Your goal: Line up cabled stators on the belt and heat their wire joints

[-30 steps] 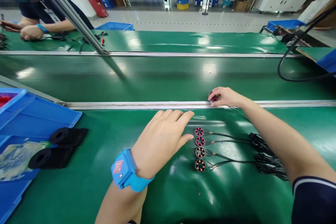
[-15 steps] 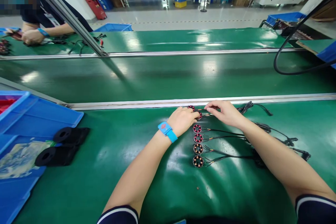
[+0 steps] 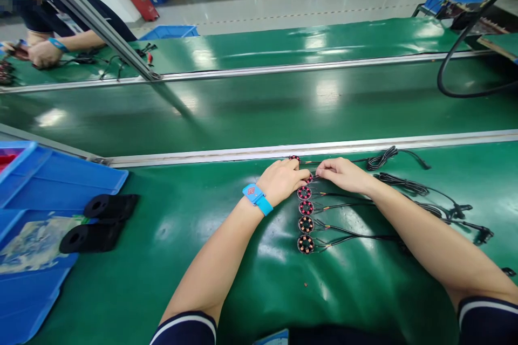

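Note:
A column of several round motor stators (image 3: 306,207) lies on the green work surface, some with red windings and the nearest two copper-coloured. Black cables (image 3: 356,236) trail from them to the right. My left hand (image 3: 281,179), wearing a blue wrist strap (image 3: 258,199), is closed with its fingertips on the second stator from the far end (image 3: 309,178), which is partly hidden. Just right of it, my right hand (image 3: 343,173) pinches the thin wires of that same stator. Above my left fingers the farthest stator (image 3: 294,158) shows in part.
Blue bins (image 3: 65,175) stand at the left, beside two black moulded parts (image 3: 99,238). A metal rail (image 3: 194,157) runs along the far edge, with a green belt (image 3: 251,113) beyond. Across it, a co-worker's hands (image 3: 44,54) handle wired parts. A black cable loop (image 3: 443,78) hangs at right.
The camera view has tilted down slightly. My right hand has closed on the second stator's wires, moving a little nearer to me. My left hand stays at that stator.

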{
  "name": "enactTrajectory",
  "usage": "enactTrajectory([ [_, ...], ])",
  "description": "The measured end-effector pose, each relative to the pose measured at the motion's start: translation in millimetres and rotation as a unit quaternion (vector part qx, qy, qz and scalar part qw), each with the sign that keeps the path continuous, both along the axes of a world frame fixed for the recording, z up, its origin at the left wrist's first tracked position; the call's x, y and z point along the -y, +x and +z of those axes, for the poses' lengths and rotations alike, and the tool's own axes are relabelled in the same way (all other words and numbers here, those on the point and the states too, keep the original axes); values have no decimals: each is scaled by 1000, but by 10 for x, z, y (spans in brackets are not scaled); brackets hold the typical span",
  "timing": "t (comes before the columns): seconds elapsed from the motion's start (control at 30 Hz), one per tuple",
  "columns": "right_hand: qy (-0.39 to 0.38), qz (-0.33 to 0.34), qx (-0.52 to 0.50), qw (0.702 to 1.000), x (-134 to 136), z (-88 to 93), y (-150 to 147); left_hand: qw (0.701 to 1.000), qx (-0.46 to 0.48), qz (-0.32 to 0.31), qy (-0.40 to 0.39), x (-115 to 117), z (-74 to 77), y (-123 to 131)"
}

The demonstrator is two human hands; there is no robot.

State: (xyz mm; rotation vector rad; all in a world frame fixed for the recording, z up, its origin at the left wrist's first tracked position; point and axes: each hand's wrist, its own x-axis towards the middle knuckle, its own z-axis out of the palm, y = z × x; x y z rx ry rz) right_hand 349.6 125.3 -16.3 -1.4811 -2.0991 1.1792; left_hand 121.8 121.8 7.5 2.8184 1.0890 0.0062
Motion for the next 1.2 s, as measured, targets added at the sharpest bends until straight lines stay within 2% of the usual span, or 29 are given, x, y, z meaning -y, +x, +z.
enactTrajectory([
  [0.17, -52, -3, -49, 997, 5, -31, 9, 1000, -18, -18, 9, 16, 3, 25],
  [0.4, -55, -27, -53, 997, 47, 67, -31, 1000, -13, -14, 8, 15, -18, 15],
  [0.63, -81, -72, -148, 983, 44, -29, -133, 1000, -25, -13, -7, 28, -4, 29],
  [0.8, -96, -57, -150, 982, 20, -38, -112, 999, -40, 14, -20, 50, 39, 33],
  [0.93, -110, -5, -139, 984, 45, 19, -18, 998, -19, 4, -51, 34, 96, -4],
  [1.0, -82, -9, -133, 988, 48, 85, 55, 997, 31, 7, -63, 0, 110, -46],
  [1.07, -13, -47, -128, 991, 23, 169, 114, 993, 99, 42, -48, -50, 89, -94],
  [1.13, 57, -71, -108, 990, -37, 243, 124, 983, 154, 94, -18, -110, 19, -134],
  [1.2, 100, -53, -62, 992, -119, 280, 66, 973, 195, 121, -21, -169, -93, -153],
])
